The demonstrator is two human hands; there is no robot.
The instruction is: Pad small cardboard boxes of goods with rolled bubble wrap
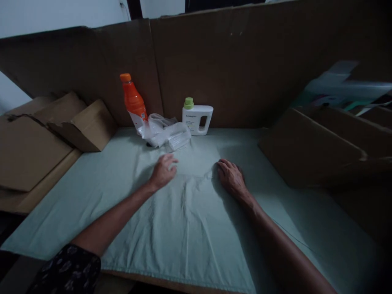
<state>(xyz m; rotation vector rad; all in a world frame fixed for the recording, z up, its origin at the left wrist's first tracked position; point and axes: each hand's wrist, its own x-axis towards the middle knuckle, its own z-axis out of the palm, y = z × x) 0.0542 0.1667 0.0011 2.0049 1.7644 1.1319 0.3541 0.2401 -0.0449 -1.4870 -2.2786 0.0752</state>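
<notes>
My left hand (163, 170) is just over the green cloth (159, 228), with its fingers loosely bent, apart and a little blurred. Palm down, my right hand (232, 176) rests on the cloth with fingers stretched out. Between them lies a pale, thin rectangular sheet (196, 165), perhaps clear plastic; its right edge meets my right fingertips. Beyond my left hand is a crumpled clear plastic bundle (171, 134). Behind it an orange bottle (134, 102) leans at a tilt. A white jug (196, 118) with a green cap stands upright to the right.
A tall cardboard wall (232, 65) closes off the back. Open cardboard boxes flank the cloth, one group at left (92, 126) and a larger box (312, 151) at right, with plastic items (343, 87) above it. The cloth is wrinkled near the front edge.
</notes>
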